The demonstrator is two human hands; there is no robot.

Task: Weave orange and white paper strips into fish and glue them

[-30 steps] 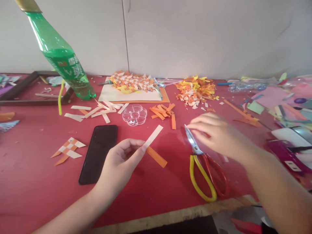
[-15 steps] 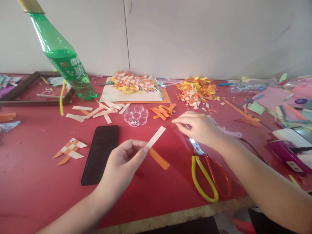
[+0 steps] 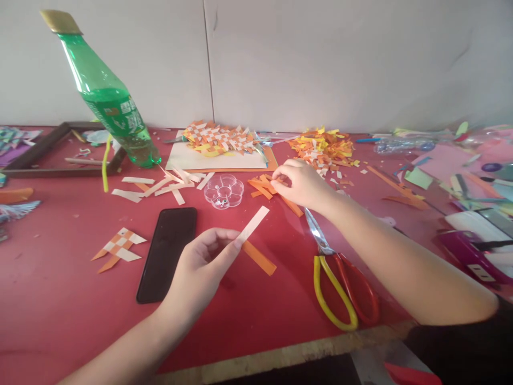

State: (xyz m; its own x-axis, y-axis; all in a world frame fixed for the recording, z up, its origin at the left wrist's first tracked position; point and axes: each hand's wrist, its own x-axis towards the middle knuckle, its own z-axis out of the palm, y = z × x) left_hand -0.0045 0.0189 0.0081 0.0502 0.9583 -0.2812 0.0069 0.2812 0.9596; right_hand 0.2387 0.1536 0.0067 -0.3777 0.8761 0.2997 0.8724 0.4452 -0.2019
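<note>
Pinched between my left hand's point(image 3: 204, 259) thumb and fingers are a white paper strip point(image 3: 255, 222) and an orange strip point(image 3: 259, 259), which meet at an angle at the fingertips. My right hand point(image 3: 298, 183) is over the right side of the small pile of orange strips point(image 3: 260, 185), its fingers closed on an orange strip point(image 3: 293, 206) that sticks out below the hand. Scissors point(image 3: 320, 238) with one yellow and one red handle lie below the right forearm. A woven orange and white paper fish point(image 3: 120, 246) lies at the left.
A black phone point(image 3: 167, 254) lies beside my left hand. Farther back are white strips point(image 3: 174, 182), a clear flower-shaped tray point(image 3: 224, 191), woven fish point(image 3: 220, 139) on paper, orange and yellow scraps point(image 3: 323, 147), a green bottle point(image 3: 116, 112) and a dark frame point(image 3: 52, 172).
My right hand has moved left and away from me to the orange pile, and an orange strip now shows beneath it. My left hand keeps its two strips, nearly still.
</note>
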